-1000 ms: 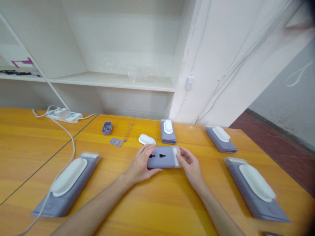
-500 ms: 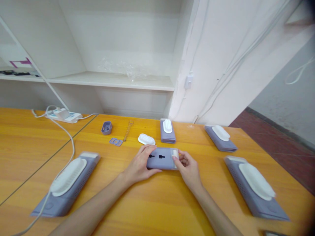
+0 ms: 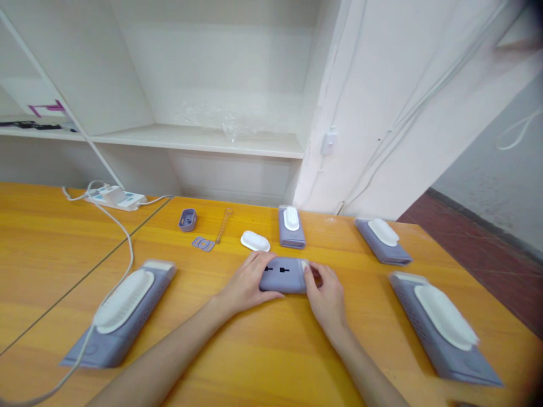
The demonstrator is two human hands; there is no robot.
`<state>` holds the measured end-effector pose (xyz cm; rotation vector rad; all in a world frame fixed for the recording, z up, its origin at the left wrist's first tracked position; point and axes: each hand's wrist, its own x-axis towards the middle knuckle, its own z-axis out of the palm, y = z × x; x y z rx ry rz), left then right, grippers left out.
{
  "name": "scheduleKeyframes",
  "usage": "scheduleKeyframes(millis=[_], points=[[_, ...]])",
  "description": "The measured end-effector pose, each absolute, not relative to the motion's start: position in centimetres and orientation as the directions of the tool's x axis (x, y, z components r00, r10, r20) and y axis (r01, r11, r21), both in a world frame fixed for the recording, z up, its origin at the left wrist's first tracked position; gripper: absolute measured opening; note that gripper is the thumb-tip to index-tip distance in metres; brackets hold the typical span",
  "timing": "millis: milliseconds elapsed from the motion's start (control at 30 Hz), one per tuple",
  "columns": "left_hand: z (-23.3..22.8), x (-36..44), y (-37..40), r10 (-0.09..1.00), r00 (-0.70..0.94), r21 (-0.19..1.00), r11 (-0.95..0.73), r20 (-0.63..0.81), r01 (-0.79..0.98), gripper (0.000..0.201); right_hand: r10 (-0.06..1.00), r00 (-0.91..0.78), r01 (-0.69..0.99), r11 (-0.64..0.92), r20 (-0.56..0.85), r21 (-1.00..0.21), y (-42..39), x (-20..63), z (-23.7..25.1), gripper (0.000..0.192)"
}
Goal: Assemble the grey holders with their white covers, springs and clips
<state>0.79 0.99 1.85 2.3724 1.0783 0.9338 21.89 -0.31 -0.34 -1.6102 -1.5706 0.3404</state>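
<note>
Head view: I see the orange table (image 3: 271,362) carrying big lavender units at left (image 3: 123,311) and right (image 3: 443,322). At centre lies the small lavender casing (image 3: 283,275); my left hand (image 3: 244,285) clasps its left end, my right hand (image 3: 326,294) pinches the right end, fingers closed on it.

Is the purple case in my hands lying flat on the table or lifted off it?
Lying flat. The purple case rests on the wooden table, slotted face up, left hand and right hand gripping its ends.
</note>
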Motion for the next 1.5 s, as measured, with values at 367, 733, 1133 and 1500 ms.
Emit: scheduleKeyframes(millis=[367, 733, 1133, 1500], points=[[1.8, -0.8, 2.3, 0.752, 0.280, 0.518, -0.627, 0.596, 0.582, 0.031, 0.826, -0.044, 0.760, 0.393, 0.562, -0.517, -1.0, 21.5, 0.0, 0.037], [0.3, -3.0, 4.6, 0.799, 0.323, 0.338, -0.529, 0.507, 0.778, 0.053, 0.808, -0.234, 0.796, 0.479, 0.541, -0.371, -1.1, 21.3, 0.0, 0.038], [0.3, -2.9, 4.5, 0.851, 0.303, 0.298, -0.450, 0.429, 0.842, 0.018, 0.811, -0.227, 0.798, 0.472, 0.540, -0.374, -1.1, 21.3, -0.2, 0.038], [0.7, -3.1, 4.3, 0.886, 0.213, 0.231, -0.327, 0.411, 0.916, 0.046, 0.809, -0.231, 0.793, 0.478, 0.541, -0.377, -1.1, 21.3, -0.1, 0.037]])
